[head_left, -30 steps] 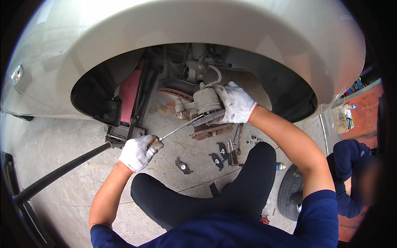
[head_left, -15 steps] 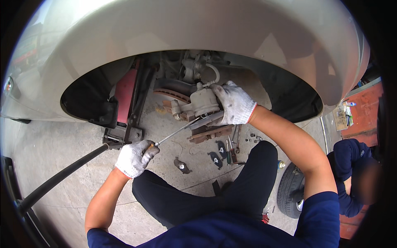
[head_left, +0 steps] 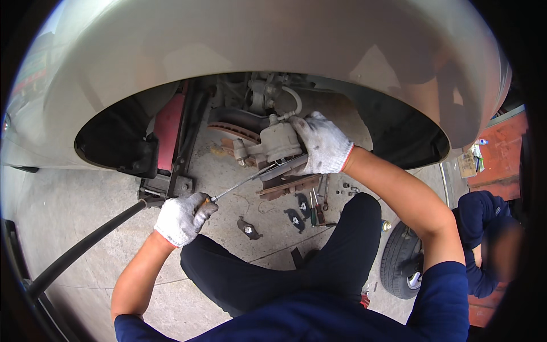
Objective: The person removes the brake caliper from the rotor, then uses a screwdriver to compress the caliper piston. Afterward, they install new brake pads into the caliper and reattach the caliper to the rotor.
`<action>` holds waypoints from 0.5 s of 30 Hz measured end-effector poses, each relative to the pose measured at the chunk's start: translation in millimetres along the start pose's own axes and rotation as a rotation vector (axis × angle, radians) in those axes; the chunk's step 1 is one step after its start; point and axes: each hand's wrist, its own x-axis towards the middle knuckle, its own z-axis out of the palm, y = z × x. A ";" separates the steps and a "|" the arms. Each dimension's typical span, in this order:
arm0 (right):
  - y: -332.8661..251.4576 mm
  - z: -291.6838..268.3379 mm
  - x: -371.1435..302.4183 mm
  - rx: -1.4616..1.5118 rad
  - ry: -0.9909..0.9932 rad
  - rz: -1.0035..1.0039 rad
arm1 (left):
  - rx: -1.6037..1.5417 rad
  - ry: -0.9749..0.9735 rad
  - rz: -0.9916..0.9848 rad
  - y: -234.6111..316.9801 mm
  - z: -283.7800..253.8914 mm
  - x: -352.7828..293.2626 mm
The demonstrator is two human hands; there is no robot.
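The left hand (head_left: 183,219) is wrapped around a screwdriver (head_left: 236,186) that points to two o'clock, at the caliper (head_left: 280,142). The right hand (head_left: 326,146) holds the caliper's three o'clock side.

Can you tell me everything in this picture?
Car: one, silvery beige, top
Jack: one, red, left
Pole: one, black, far left
Caliper: one, grey, centre
Brake disc: one, rusty brown, left of caliper
Brake pads: three, dark, floor
Hand tools: several, mixed colours, floor
Wheel: one, black and silver, lower right
Co-worker: one, navy clothes, far right
Long tool: one, silver shaft, centre
Left hand: one, white glove, on long tool
Right hand: one, white glove, at caliper
Legs: two, dark, bottom
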 end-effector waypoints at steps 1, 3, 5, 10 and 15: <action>-0.7 -1.2 0.1 0.006 -0.001 0.007 | -0.026 0.012 0.010 -1.1 2.6 0.0; -0.2 2.3 -0.6 0.018 0.027 -0.001 | -0.054 0.015 0.010 -0.5 5.8 -1.2; 2.2 9.7 -2.9 0.024 0.086 -0.027 | -0.062 0.000 -0.006 2.3 7.3 -1.8; 1.1 12.0 -2.9 -0.025 0.171 -0.079 | 0.011 -0.007 0.047 1.6 -1.3 4.8; 1.6 12.5 -1.2 -0.052 0.195 -0.079 | 0.134 -0.057 0.031 6.3 -14.0 9.4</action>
